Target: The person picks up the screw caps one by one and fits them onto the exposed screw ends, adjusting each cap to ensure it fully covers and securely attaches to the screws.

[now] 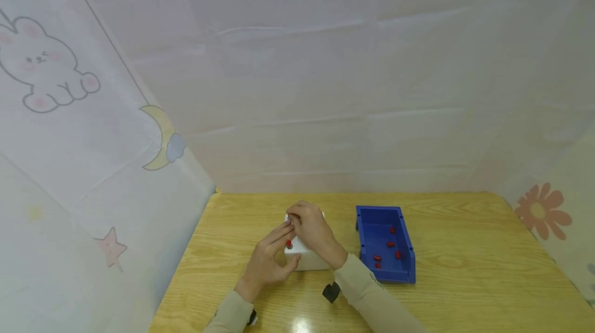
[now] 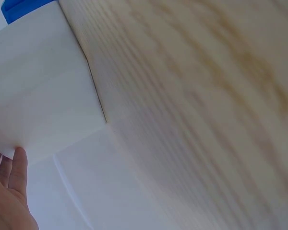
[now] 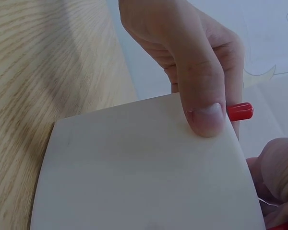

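Observation:
A white box [image 1: 310, 262] stands on the table between both hands. From its top a small switch with a red cap [image 1: 289, 243] sticks up, and the same cap shows beyond the box edge in the right wrist view. My left hand [image 1: 267, 266] grips the box, thumb [image 3: 205, 115] pressed flat on its near face, fingers reaching over the left side. At the top's far left corner my right hand [image 1: 316, 230] bends over a small metal post [image 1: 289, 218]. Its fingertips pinch a red piece [image 3: 281, 226], mostly hidden by the fingers in the right wrist view.
To the right of the box sits a blue open bin [image 1: 409, 242] with several loose red caps [image 1: 390, 244] on its floor. The wooden table [image 1: 474, 260] meets a pale printed curtain [image 1: 325, 147] behind and at the sides.

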`<state>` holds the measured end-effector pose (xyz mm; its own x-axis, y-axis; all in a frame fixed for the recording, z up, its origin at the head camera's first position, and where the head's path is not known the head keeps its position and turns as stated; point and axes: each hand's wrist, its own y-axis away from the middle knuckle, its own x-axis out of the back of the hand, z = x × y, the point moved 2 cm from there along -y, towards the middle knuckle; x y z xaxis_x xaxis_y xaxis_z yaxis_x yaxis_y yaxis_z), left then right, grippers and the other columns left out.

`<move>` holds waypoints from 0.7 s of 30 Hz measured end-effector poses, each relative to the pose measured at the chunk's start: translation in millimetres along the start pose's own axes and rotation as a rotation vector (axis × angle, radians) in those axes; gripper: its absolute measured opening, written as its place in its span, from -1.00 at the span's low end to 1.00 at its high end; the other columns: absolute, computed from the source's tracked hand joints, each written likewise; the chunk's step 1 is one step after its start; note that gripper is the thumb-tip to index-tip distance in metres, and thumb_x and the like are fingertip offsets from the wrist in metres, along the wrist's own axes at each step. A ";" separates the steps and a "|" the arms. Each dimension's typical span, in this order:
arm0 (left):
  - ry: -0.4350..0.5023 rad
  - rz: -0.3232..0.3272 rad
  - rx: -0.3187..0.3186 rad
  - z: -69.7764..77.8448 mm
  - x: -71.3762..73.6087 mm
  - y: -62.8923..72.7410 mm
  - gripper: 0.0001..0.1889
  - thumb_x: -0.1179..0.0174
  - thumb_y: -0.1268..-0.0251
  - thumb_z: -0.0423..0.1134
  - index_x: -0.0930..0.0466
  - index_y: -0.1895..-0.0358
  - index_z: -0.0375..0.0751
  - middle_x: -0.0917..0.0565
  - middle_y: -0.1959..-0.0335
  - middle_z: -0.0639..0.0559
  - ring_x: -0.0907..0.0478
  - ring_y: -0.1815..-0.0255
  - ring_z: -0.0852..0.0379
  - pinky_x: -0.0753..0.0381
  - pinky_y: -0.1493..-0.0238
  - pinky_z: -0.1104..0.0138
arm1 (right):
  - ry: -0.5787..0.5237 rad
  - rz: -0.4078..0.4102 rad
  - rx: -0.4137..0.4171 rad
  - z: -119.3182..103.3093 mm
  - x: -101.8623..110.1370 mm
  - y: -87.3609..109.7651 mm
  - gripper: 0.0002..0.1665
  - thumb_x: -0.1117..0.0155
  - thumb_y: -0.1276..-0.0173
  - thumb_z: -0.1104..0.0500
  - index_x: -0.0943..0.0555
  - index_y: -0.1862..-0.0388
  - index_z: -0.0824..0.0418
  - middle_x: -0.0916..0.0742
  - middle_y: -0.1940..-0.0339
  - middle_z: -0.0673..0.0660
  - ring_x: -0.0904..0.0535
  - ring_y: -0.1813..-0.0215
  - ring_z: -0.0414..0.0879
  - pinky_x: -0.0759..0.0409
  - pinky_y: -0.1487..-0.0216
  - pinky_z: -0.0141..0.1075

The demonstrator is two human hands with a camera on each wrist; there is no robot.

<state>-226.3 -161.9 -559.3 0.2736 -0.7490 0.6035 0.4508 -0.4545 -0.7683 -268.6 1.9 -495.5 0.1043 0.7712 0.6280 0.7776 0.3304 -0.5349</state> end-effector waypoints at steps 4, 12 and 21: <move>0.002 0.001 -0.004 -0.1 0.2 -0.8 -0.47 -0.37 -0.37 -0.10 -0.68 -0.28 -0.39 -0.71 -0.29 -0.28 -0.68 -0.31 -0.30 -0.72 -0.37 0.12 | -0.017 -0.029 -0.027 2.1 0.7 -1.8 -0.86 -0.37 -0.47 0.39 -0.84 0.12 0.29 -0.84 0.18 0.13 -0.82 0.18 -0.08 -0.83 0.20 -0.40; 0.002 0.008 -0.023 -0.5 0.0 -1.4 -0.47 -0.36 -0.37 -0.10 -0.68 -0.28 -0.40 -0.70 -0.30 -0.28 -0.68 -0.30 -0.32 -0.70 -0.39 0.14 | -0.068 -0.082 -0.075 1.1 6.3 -5.4 -0.81 -0.34 -0.49 0.41 -0.85 0.10 0.25 -0.85 0.20 0.11 -0.80 0.20 -0.10 -0.81 0.22 -0.42; 0.011 0.012 -0.025 1.0 0.3 -2.1 -0.49 -0.34 -0.41 -0.09 -0.69 -0.22 -0.46 -0.72 -0.27 -0.31 -0.69 -0.28 -0.33 -0.70 -0.39 0.13 | -0.082 -0.151 -0.128 3.4 11.3 -10.2 -0.83 -0.35 -0.50 0.37 -0.85 0.08 0.28 -0.86 0.12 0.15 -0.82 0.10 -0.05 -0.85 0.12 -0.34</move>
<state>-226.3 -160.7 -557.3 0.2693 -0.7596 0.5920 0.4259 -0.4574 -0.7806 -277.5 9.1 -484.9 -0.0664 0.7617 0.6446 0.8536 0.3778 -0.3585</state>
